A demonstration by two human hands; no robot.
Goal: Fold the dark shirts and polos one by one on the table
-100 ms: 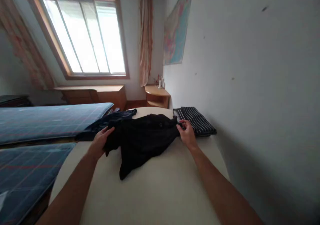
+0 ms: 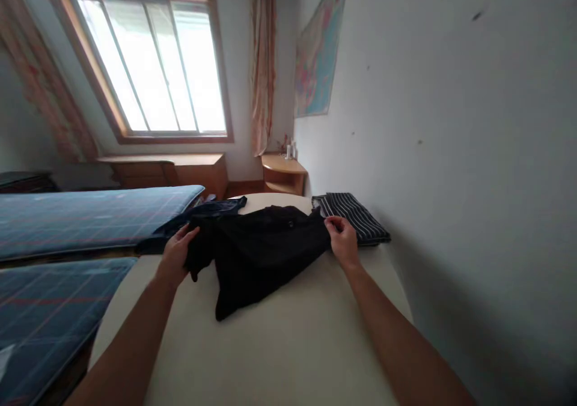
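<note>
On the tabletop (image 2: 288, 352) before you, the near garment (image 2: 265, 256) spans between your left fingers (image 2: 191, 235) and right fingers (image 2: 337, 220), a second garment (image 2: 180, 220) behind it leftward, a folded cloth (image 2: 356, 218) rightward near the wall (image 2: 451, 154), with mattresses (image 2: 99, 217) off to your left.

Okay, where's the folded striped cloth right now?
In the head view, the striped cloth lies right of centre on the far part of the pale table, near the wall, beside the right hand and the black garment.
</note>
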